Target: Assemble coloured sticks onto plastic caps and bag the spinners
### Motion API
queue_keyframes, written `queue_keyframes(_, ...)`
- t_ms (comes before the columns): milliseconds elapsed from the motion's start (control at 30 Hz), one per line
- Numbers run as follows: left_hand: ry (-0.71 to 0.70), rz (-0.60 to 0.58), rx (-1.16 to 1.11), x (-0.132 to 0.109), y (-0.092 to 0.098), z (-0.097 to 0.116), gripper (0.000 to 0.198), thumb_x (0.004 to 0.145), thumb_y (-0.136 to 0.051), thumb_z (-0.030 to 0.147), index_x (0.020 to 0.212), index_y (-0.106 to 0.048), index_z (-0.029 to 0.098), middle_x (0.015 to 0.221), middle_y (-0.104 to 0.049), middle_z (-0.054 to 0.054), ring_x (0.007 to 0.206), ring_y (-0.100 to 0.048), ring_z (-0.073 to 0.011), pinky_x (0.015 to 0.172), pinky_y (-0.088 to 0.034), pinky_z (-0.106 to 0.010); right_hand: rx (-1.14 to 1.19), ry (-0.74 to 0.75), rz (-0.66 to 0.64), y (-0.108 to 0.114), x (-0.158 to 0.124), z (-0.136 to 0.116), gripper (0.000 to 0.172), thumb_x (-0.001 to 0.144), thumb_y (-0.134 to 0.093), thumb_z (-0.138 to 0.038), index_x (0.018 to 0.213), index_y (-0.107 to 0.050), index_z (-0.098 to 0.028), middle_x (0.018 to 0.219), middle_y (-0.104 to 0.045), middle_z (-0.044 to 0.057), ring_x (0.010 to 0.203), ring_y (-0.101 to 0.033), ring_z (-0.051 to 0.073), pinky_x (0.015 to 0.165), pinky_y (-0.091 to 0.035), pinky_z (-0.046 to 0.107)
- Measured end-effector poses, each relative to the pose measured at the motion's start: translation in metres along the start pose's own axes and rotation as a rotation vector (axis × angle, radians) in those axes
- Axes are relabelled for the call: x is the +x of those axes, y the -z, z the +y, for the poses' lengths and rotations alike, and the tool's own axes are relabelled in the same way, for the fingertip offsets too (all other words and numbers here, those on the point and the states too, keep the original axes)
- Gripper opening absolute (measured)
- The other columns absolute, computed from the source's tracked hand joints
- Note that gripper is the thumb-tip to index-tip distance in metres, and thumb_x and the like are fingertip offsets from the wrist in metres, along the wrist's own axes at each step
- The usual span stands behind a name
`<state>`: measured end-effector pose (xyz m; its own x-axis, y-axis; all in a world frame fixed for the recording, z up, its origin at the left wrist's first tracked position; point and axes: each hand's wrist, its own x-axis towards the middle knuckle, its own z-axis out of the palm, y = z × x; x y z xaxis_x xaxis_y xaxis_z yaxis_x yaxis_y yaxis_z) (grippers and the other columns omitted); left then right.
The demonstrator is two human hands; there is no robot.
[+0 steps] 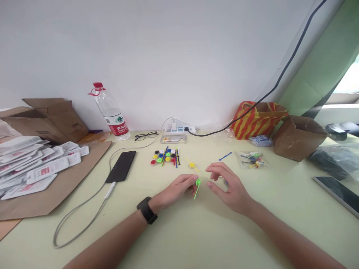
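Note:
My left hand, a black watch on its wrist, pinches a small green arrow spinner by its round part; its thin green arrow points down toward me. Just to the right, my right hand hovers with thumb and fingers apart, holding nothing. A small blue piece shows partly behind its fingers. Beyond my hands lies a yellow arrow spinner. A loose blue arrow rests on the table farther right. Left of the yellow one, coloured round caps sit in rows with several arrow sticks across and beside them.
A clear bag of parts lies right of the blue arrow. A phone on a cable, glasses, a water bottle and a power strip stand behind. White packets lie left; a striped bag stands right.

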<state>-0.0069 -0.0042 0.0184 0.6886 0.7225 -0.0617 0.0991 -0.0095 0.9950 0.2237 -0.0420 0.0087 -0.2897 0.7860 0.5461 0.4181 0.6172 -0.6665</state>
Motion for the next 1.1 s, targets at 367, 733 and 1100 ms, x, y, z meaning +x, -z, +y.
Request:
queue_keyframes(367, 0.047, 0.019, -0.082, 0.001, 0.002, -0.004, 0.049, 0.102, -0.047, 0.056, 0.074, -0.055, 0.017, 0.071, -0.058, -0.003, 0.07, -0.052, -0.0157, 0.073, -0.042, -0.029, 0.211, -0.087, -0.245, 0.006, -0.005, 0.016, 0.044, 0.107, -0.035, -0.04, 0.071, -0.053, -0.021, 0.072, -0.05, 0.001, 0.064, -0.048, 0.016, 0.066, -0.043, 0.033)
queue_keyframes(733, -0.009, 0.137, -0.069, 0.005, 0.003, -0.011, 0.05, 0.102, -0.042, 0.059, 0.074, -0.051, 0.018, 0.07, -0.056, -0.002, 0.069, -0.051, -0.0153, 0.071, -0.043, -0.029, 0.136, -0.178, -0.312, 0.004, 0.001, 0.006, 0.055, 0.108, -0.034, -0.046, 0.062, -0.052, -0.021, 0.066, -0.049, 0.002, 0.063, -0.049, 0.017, 0.07, -0.045, 0.035)
queue_keyframes(1100, -0.013, 0.28, 0.067, 0.012, 0.017, -0.024, 0.048, 0.102, -0.042, 0.061, 0.078, -0.044, 0.019, 0.072, -0.045, 0.003, 0.062, -0.039, -0.0113, 0.055, -0.032, -0.024, 0.079, -0.206, -0.331, -0.001, -0.001, 0.002, 0.056, 0.109, -0.032, -0.045, 0.064, -0.054, -0.02, 0.067, -0.05, 0.001, 0.066, -0.051, 0.016, 0.067, -0.043, 0.031)
